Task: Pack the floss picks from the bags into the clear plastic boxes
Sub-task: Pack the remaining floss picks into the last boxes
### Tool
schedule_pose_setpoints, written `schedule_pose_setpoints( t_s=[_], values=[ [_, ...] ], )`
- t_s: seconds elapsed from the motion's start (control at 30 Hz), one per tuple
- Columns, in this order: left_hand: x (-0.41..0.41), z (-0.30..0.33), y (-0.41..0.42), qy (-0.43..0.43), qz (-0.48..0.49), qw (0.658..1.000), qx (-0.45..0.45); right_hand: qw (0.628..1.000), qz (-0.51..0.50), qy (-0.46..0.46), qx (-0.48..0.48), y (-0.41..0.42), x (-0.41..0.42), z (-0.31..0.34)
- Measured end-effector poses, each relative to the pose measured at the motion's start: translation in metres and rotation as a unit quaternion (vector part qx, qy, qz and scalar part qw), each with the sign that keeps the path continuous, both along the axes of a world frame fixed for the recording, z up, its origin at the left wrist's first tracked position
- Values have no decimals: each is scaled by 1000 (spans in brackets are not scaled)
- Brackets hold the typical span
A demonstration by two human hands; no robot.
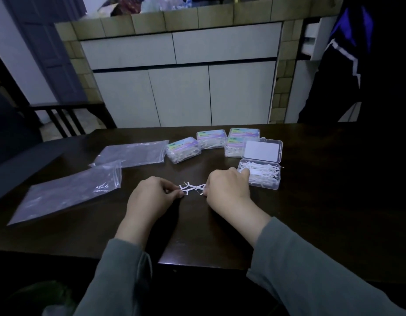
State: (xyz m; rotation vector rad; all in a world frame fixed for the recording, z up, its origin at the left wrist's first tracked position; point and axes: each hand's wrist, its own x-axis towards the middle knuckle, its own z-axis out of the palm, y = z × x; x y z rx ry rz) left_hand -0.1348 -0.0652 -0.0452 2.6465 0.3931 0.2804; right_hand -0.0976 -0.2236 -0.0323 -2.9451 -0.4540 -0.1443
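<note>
Open clear box [261, 176], just beyond R hand [228, 189], was part-filled w/ white floss picks; its lid [262, 150] stood tilted back. Four closed boxes [183, 149], labelled, picks inside, sat further out. Two zip bags [67, 192], flat, lay beyond and outboard of L hand [151, 195]. Small bunch of loose floss picks [191, 189] lay between both hands; each hand pinched one end, fingers curled.

We can't read the labels on the closed boxes [183, 148], and our right hand [228, 187] hides its fingertips.
</note>
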Motion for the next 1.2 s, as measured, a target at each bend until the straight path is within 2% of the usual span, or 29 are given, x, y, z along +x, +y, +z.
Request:
schedule_pose_setpoints(
  t_s=[0.1,0.27,0.43,0.53,0.63,0.77,0.87,1.0,1.2],
  values=[
    [0,2,-6,4,24,1000,12,997,11,30,-63,1,3,3],
    [9,3,-15,73,25,994,74,985,35,36,-164,3,0,1],
    [14,0,-26,125,-12,974,189,988,15,36,-148,-6,-1,-3],
    [16,4,-27,129,-15,977,168,994,-5,29,-101,-21,3,6],
    [22,11,-33,95,-19,987,127,996,-36,-10,-81,-48,15,16],
    [43,23,-58,44,-44,996,69,988,-87,-59,-114,-89,37,26],
    [54,32,-80,24,-59,997,45,987,-63,-50,-138,-102,51,25],
    [66,27,-90,2,-47,999,18,998,-37,-45,-39,-105,64,19],
    [76,19,-85,-10,-57,998,9,989,-71,-16,132,-123,64,23]
  ],
)
